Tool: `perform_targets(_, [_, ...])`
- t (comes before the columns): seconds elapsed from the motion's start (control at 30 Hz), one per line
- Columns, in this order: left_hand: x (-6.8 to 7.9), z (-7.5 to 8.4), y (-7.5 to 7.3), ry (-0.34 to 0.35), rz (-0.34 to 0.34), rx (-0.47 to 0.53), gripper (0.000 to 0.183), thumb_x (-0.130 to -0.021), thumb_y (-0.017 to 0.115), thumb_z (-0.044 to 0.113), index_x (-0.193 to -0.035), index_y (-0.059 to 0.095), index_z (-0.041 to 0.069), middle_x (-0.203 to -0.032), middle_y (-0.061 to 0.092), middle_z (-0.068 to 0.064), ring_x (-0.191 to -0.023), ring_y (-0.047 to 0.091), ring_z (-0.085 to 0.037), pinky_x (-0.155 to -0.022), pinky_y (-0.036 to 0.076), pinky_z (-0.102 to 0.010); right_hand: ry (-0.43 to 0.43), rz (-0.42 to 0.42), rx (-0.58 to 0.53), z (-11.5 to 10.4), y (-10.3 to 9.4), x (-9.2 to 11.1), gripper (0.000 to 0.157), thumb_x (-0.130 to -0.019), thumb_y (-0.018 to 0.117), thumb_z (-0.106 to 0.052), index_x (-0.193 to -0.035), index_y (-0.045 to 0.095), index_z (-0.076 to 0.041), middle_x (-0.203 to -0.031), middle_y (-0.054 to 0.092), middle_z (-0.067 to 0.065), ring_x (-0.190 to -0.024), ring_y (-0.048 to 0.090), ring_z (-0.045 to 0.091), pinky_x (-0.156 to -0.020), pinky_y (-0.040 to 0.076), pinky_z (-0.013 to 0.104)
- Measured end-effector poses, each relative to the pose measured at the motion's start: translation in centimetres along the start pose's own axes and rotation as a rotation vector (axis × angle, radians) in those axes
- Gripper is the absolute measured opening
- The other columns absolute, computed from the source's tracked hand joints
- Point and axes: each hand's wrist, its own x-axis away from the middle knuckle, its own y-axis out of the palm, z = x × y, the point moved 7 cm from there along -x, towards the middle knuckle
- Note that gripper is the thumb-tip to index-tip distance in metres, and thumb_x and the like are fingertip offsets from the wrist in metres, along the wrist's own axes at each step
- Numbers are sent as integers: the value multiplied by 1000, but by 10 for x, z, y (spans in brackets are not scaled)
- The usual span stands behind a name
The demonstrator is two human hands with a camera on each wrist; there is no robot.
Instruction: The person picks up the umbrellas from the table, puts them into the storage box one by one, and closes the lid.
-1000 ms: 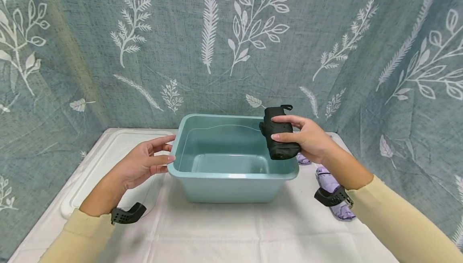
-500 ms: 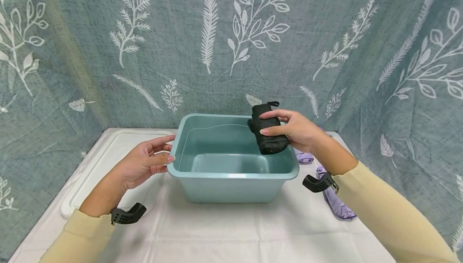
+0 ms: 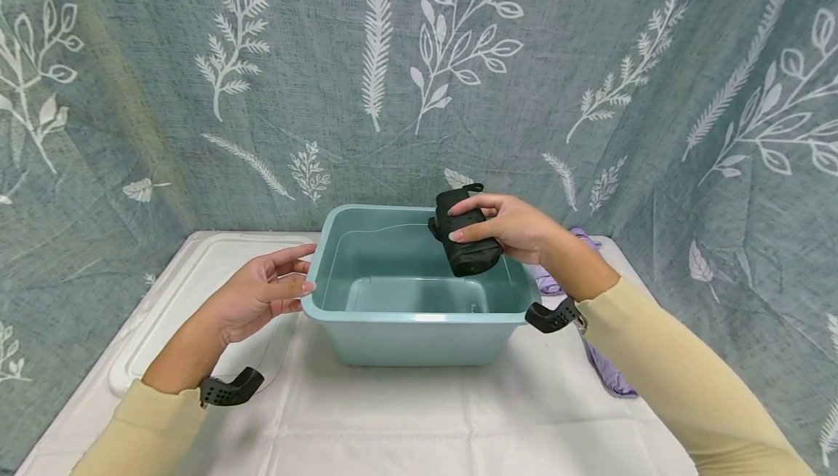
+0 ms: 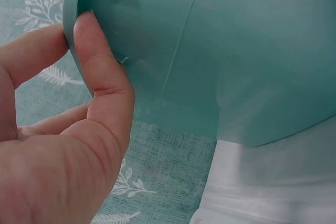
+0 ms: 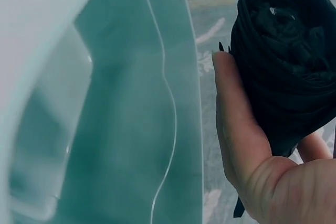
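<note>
A blue-green plastic bin (image 3: pixel 419 345) stands on the white-covered table in the head view. My left hand (image 3: pixel 258 290) pinches its left rim; in the left wrist view the thumb and fingers (image 4: pixel 97 56) lie on opposite sides of the bin's lip. Over the bin's right half, near the back rim, my right hand (image 3: pixel 513 228) grips a rolled-up black fabric bundle (image 3: pixel 468 256) with a small loop at its far end. The right wrist view shows the bundle's round end (image 5: pixel 283 72), full of gathered folds, with fingers and thumb around it.
To the left, a flat white lid (image 3: pixel 190 294) lies on the table. Purple rolled fabric pieces (image 3: pixel 609 370) lie right of the bin, partly hidden by the right arm. A patterned grey-green curtain (image 3: pixel 340 97) hangs behind and at both sides.
My right hand has carried the black bundle left, from the bin's right rim to farther over the bin. The left hand keeps its place on the rim.
</note>
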Motion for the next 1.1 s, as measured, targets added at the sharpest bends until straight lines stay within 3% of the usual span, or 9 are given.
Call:
perform_targets(0.33, [0, 1, 0, 15, -4, 13, 78, -96, 63, -6, -161, 19, -5, -117, 64, -3, -95, 71, -13, -78, 61, -28, 36, -63, 53, -3, 12, -19, 44, -88, 78, -3, -126, 58, -9, -104, 70, 9, -81, 75, 23, -70, 63, 37])
perform_targets(1.1, [-2, 0, -1, -6, 3, -4, 77, -97, 62, -4, -161, 19, -3, -120, 59, -5, -93, 70, -11, -77, 60, -25, 116, -150, 24, 11, 38, -49, 35, -89, 76, 0, -118, 58, -10, -134, 57, 21, -89, 73, 25, -72, 62, 38])
